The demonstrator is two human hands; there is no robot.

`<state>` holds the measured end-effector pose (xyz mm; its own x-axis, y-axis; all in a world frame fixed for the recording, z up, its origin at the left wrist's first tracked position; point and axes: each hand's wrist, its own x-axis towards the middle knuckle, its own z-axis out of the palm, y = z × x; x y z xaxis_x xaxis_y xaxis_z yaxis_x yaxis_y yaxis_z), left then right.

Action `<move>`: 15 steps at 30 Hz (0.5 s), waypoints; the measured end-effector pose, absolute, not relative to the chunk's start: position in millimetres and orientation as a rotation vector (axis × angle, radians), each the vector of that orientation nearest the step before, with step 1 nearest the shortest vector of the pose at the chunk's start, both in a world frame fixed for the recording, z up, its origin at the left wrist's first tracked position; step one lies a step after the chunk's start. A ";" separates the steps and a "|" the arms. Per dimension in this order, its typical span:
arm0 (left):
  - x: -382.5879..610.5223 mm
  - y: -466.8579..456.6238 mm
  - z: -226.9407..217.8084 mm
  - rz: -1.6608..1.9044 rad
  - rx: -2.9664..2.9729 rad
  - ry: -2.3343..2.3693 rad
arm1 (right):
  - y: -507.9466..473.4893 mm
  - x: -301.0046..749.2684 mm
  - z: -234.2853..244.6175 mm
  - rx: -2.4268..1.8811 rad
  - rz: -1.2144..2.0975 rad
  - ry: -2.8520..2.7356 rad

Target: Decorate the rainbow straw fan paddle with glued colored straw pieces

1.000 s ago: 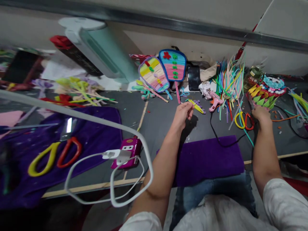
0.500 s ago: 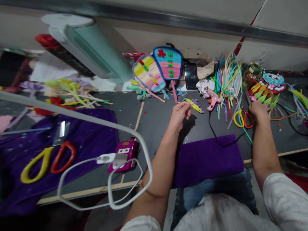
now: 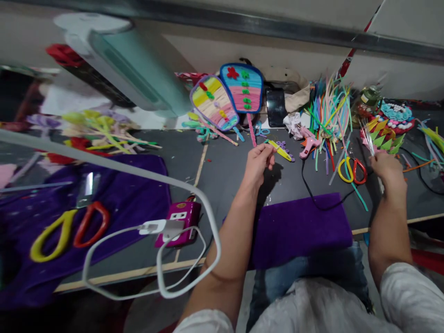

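Note:
My left hand (image 3: 261, 162) is closed in a loose pinch above the grey table; anything between its fingertips is hidden. Just beyond it lies a yellow strip (image 3: 281, 151) beside small lilac pieces (image 3: 285, 146). My right hand (image 3: 388, 169) is wrapped round some thin, clear, shiny sticks (image 3: 367, 138), whose ends show on both sides of the fist. Left of that hand are scissors (image 3: 359, 172) with yellow and red handles. A pink glue gun (image 3: 308, 142) rests between my hands, its black cord running toward the scissors.
Two striped fans (image 3: 243, 92) lean at the back near a phone (image 3: 276, 107). Pipe cleaners (image 3: 329, 111) stand in a bunch. A folded purple cloth (image 3: 301, 229) lies in front. On the left are larger scissors (image 3: 92, 224), a magenta socket box (image 3: 185, 217) and a white cable (image 3: 152, 178).
My right hand has moved right and slightly toward me, drawing the clear sticks away from the colourful leaf-shaped pieces. My left hand has barely moved.

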<state>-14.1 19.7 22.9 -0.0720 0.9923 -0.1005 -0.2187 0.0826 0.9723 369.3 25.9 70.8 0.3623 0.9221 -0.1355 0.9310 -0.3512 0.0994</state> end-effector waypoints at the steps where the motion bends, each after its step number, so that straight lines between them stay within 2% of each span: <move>1: -13.7 19.7 22.5 1.299 0.940 1.152 | 26.7 366.7 75.4 2.445 -0.039 1.726; 9: -13.7 19.9 22.6 1.294 0.922 1.174 | 87.1 337.6 77.9 2.313 0.210 2.011; 15: -16.3 19.1 23.7 1.299 0.927 1.160 | 134.8 326.4 71.1 2.235 0.238 2.108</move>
